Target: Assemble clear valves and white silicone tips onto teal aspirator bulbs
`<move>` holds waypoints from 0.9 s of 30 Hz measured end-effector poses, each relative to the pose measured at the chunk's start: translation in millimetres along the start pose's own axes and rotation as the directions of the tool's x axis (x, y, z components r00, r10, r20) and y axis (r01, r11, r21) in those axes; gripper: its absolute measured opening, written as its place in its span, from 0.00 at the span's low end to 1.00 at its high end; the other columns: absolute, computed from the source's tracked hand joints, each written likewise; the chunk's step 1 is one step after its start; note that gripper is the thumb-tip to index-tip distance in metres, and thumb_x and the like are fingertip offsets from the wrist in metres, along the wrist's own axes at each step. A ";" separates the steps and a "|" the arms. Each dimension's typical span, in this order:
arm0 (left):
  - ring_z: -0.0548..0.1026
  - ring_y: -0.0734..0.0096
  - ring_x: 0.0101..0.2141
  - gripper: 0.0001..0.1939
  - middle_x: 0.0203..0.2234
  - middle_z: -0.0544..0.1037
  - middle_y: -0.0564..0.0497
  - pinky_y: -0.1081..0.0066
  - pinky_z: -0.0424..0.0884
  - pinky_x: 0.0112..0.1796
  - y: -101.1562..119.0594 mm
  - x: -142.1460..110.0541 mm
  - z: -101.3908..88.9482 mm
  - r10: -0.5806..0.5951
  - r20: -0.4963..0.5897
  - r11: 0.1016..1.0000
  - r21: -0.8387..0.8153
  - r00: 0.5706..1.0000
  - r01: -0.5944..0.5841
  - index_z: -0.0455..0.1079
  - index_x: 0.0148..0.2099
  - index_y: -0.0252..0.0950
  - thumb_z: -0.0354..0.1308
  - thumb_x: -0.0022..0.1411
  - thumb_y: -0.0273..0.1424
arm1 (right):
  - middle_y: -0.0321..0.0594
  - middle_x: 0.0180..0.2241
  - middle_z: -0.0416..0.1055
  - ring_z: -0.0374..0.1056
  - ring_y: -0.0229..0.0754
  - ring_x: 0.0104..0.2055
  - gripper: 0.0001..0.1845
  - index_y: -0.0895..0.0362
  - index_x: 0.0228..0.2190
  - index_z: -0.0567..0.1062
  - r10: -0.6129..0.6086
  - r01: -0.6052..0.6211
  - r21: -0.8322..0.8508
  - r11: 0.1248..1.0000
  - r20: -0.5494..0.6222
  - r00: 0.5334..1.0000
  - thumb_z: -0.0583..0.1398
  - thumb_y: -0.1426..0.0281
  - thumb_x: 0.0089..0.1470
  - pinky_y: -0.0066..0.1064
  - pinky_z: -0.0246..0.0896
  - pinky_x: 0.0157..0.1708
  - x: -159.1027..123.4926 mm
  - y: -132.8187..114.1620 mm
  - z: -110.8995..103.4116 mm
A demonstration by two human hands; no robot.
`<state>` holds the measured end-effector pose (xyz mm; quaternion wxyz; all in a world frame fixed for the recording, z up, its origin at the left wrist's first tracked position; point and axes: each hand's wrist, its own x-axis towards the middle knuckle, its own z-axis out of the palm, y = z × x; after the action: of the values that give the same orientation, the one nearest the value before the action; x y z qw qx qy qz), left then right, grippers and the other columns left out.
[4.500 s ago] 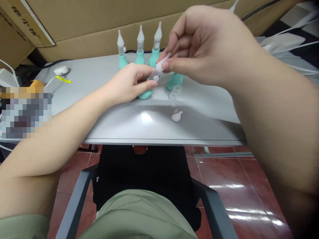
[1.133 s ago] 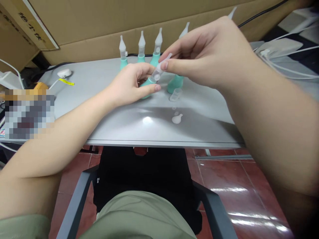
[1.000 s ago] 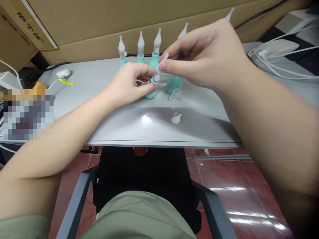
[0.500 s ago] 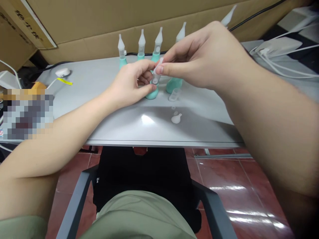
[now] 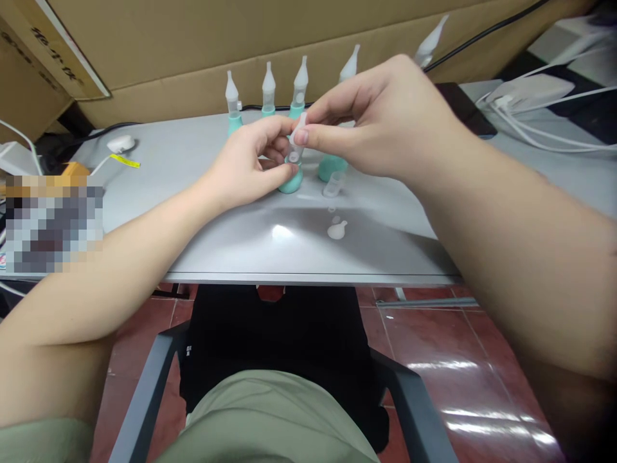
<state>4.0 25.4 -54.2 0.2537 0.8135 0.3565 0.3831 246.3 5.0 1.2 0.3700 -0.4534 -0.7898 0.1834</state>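
Note:
My left hand (image 5: 250,164) grips a teal rubber bulb (image 5: 290,183) that rests on the grey table (image 5: 193,218). My right hand (image 5: 380,122) pinches a clear plastic nozzle (image 5: 295,143) standing upright on top of that bulb. A second teal bulb (image 5: 330,167) sits just right of it, partly behind my right hand. A small clear tube piece (image 5: 333,184) and a white soft tip (image 5: 336,229) lie loose on the table in front.
Three assembled teal aspirators with clear tips (image 5: 267,93) stand in a row at the table's back, with further tips (image 5: 349,64) to the right. Cardboard (image 5: 193,45) lines the back. White cables (image 5: 540,116) lie right; a white device with yellow tag (image 5: 120,143) lies left.
The bulb came down from a tilt in my left hand to rest on the table. My right hand brought the nozzle upright over it.

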 end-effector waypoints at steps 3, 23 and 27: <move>0.87 0.59 0.48 0.13 0.50 0.92 0.46 0.56 0.86 0.50 2.2 7.1 -8.0 0.000 -0.030 0.999 -0.033 1.000 -0.001 0.82 0.54 0.42 0.70 0.67 0.32 | 0.34 0.46 0.96 0.91 0.52 0.53 0.09 0.46 0.45 0.98 -0.108 0.109 0.018 0.994 -0.033 0.994 0.75 0.71 0.73 0.45 0.85 0.57 0.5 4.4 -1.6; 0.86 0.50 0.45 0.13 0.46 0.92 0.48 0.45 0.86 0.50 -70.1 39.1 -28.0 -0.079 -0.213 0.989 0.107 0.974 0.104 0.82 0.47 0.53 0.73 0.60 0.42 | 0.34 0.33 0.88 0.73 0.43 0.33 0.07 0.50 0.41 0.98 0.142 -0.132 -0.235 0.963 0.025 0.990 0.82 0.76 0.65 0.43 0.65 0.40 10.8 13.6 -16.5; 0.84 0.53 0.41 0.23 0.48 0.92 0.47 0.46 0.83 0.47 -71.5 35.5 -29.9 -0.152 -0.236 0.972 0.142 0.960 0.189 0.81 0.55 0.50 0.74 0.57 0.37 | 0.34 0.35 0.90 0.75 0.44 0.33 0.10 0.50 0.40 0.96 0.108 -0.084 -0.242 0.967 0.087 0.990 0.83 0.77 0.62 0.44 0.67 0.41 13.7 19.0 -16.6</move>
<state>-31.5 101.2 -70.3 0.1768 0.7492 0.4820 0.4185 265.4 25.8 6.0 0.2637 -0.5225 -0.8007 0.1277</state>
